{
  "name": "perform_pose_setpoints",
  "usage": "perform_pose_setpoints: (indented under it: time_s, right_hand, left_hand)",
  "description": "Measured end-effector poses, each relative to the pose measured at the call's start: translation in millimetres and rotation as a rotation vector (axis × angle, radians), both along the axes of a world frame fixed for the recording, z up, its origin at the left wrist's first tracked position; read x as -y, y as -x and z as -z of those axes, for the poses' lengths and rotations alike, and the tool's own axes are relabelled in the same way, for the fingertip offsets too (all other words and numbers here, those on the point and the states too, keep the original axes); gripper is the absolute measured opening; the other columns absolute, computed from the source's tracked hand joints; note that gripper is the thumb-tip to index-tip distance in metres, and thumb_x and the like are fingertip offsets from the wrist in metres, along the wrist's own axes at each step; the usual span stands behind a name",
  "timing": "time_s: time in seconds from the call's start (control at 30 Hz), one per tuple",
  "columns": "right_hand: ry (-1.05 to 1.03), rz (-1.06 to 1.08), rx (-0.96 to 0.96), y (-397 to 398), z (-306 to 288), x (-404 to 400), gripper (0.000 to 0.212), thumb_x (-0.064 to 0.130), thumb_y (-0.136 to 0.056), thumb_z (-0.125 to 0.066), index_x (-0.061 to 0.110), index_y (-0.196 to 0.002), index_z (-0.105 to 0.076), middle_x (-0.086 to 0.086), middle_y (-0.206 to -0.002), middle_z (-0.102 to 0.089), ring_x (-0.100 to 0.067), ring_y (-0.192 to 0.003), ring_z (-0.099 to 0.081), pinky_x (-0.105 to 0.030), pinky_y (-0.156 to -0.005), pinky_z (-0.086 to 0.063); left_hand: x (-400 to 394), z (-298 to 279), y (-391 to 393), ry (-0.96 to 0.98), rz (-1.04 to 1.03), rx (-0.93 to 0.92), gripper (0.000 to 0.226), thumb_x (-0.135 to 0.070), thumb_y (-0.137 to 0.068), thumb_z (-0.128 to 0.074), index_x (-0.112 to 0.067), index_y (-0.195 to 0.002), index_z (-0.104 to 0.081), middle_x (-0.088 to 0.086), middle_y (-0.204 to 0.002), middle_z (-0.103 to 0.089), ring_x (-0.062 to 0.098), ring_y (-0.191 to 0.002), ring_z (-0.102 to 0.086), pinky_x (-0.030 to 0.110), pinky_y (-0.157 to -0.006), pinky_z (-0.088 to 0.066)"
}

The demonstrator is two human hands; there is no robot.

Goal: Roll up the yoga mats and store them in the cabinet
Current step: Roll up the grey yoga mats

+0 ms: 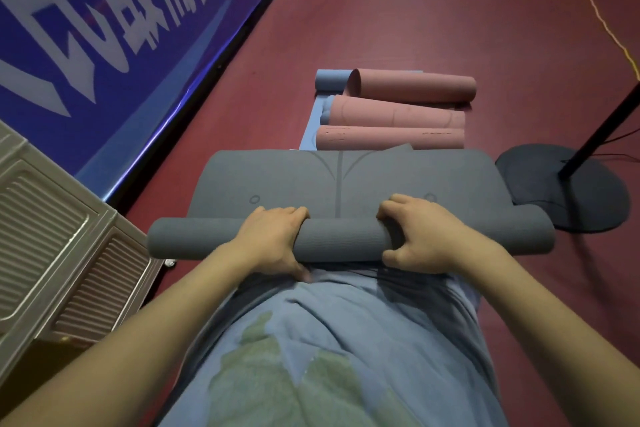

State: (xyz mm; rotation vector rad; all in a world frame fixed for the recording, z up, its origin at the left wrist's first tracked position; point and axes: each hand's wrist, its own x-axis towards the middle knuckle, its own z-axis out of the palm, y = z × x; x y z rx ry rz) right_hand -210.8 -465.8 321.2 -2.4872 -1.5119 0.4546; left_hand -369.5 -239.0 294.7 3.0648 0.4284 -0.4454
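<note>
Both hands gripped our grey mat roll (343, 239) on the floor (450, 21): left hand (273, 239) and right hand (419, 236), fingers curled round it. Unrolled part (294, 180) lay ahead. Foam looked soft, springy, light; we'd hold near the middle, keep it tight. Blue banner (104, 21) carried white characters, probably Chinese, unreadable. Cabinet (52, 236) sat left.

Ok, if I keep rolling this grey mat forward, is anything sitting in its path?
Nothing lies on the flat part of the grey yoga mat ahead of both hands. At its far edge, though, the nearest pink rolled mat lies right against it, with more pink rolls behind.
</note>
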Motion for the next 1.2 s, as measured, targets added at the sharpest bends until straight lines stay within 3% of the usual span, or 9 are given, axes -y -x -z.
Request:
perform_pose_setpoints:
  time_s: [0.17,0.27,0.37,0.5,0.67,0.87,1.0,1.13,1.2]
  right_hand:
    - [0.229,0.013,0.353,19.2,13.4,-7.7,0.056,0.047,-0.076,-0.066,0.021,-0.121,-0.046,-0.001,-0.120,-0.051,-0.033,-0.112,-0.054,-0.055,-0.106,-0.036]
    - [0.260,0.056,0.396,25.8,22.4,-14.3,0.056,0.034,-0.079,-0.067,0.017,-0.127,-0.044,-0.005,-0.122,-0.049,-0.035,-0.113,-0.051,-0.063,-0.111,-0.029]
    - [0.249,0.057,0.407,21.9,23.8,-16.5,0.056,0.028,-0.077,-0.070,0.018,-0.125,-0.043,-0.003,-0.121,-0.048,-0.033,-0.113,-0.050,-0.060,-0.107,-0.033]
    - [0.258,0.027,0.304,9.8,12.7,-23.5,0.052,0.029,-0.076,-0.070,0.019,-0.120,-0.043,-0.002,-0.122,-0.047,-0.031,-0.117,-0.048,-0.048,-0.094,-0.037]
    - [0.327,0.040,0.149,-6.5,-1.1,-42.2,0.055,0.029,-0.065,-0.077,0.020,-0.113,-0.050,-0.004,-0.122,-0.053,-0.031,-0.115,-0.054,-0.042,-0.084,-0.038]
    - [0.492,0.034,-0.054,-25.1,-19.4,-62.4,0.045,0.029,-0.057,-0.086,0.017,-0.097,-0.068,-0.002,-0.103,-0.067,-0.026,-0.081,-0.062,-0.030,-0.060,-0.044]
    - [0.557,0.050,-0.159,-37.0,-22.6,-73.2,0.055,0.024,-0.060,-0.088,0.013,-0.108,-0.064,-0.005,-0.110,-0.063,-0.030,-0.093,-0.060,-0.031,-0.061,-0.043]
    - [0.596,0.060,-0.200,-42.0,-20.5,-81.6,0.055,0.021,-0.063,-0.088,0.011,-0.111,-0.064,-0.007,-0.109,-0.061,-0.032,-0.095,-0.060,-0.030,-0.058,-0.041]
    - [0.618,0.079,-0.242,-45.5,-20.5,-84.5,0.046,0.018,-0.065,-0.087,0.011,-0.105,-0.065,-0.010,-0.103,-0.064,-0.033,-0.088,-0.063,-0.029,-0.059,-0.044]
  left_hand:
    - [-8.5,-11.9,-18.8,0.088,-0.033,-0.109,0.075,-0.058,-0.056,-0.085,-0.033,-0.118,-0.050,-0.008,-0.111,-0.066,0.019,-0.093,-0.058,0.037,-0.074,-0.048]
    - [-11.2,-14.7,-26.1,0.108,-0.054,-0.132,0.074,-0.055,-0.053,-0.086,-0.034,-0.116,-0.053,-0.010,-0.105,-0.065,0.017,-0.087,-0.056,0.038,-0.080,-0.052]
    - [-14.3,-14.9,-25.8,0.125,-0.057,-0.137,0.075,-0.057,-0.051,-0.086,-0.035,-0.115,-0.053,-0.012,-0.102,-0.063,0.017,-0.090,-0.058,0.039,-0.081,-0.053]
    - [-16.0,-7.1,-19.1,0.146,-0.072,-0.078,0.074,-0.070,-0.050,-0.081,-0.038,-0.109,-0.051,-0.015,-0.104,-0.058,0.016,-0.095,-0.058,0.039,-0.078,-0.047]
    - [-20.5,8.9,-9.6,-0.049,0.000,0.171,0.086,-0.084,-0.044,-0.060,-0.031,-0.112,-0.052,-0.008,-0.103,-0.038,0.019,-0.104,-0.038,0.035,-0.088,-0.033]
    - [-29.3,12.5,0.3,0.025,0.019,0.358,0.068,-0.074,-0.054,-0.063,-0.030,-0.106,-0.052,-0.011,-0.098,-0.047,0.016,-0.093,-0.044,0.035,-0.081,-0.030]
    - [-32.9,7.3,3.5,0.203,-0.094,0.391,0.062,-0.055,-0.058,-0.053,-0.029,-0.113,-0.047,-0.011,-0.109,-0.053,0.015,-0.101,-0.049,0.034,-0.090,-0.032]
    - [-31.6,11.2,7.5,0.130,-0.048,0.394,0.067,-0.047,-0.057,-0.056,-0.025,-0.120,-0.052,-0.009,-0.112,-0.055,0.018,-0.106,-0.052,0.034,-0.094,-0.033]
    - [-26.5,19.9,17.1,0.096,-0.045,0.456,0.074,-0.042,-0.059,-0.059,-0.022,-0.130,-0.052,-0.006,-0.122,-0.058,0.019,-0.117,-0.054,0.039,-0.106,-0.031]
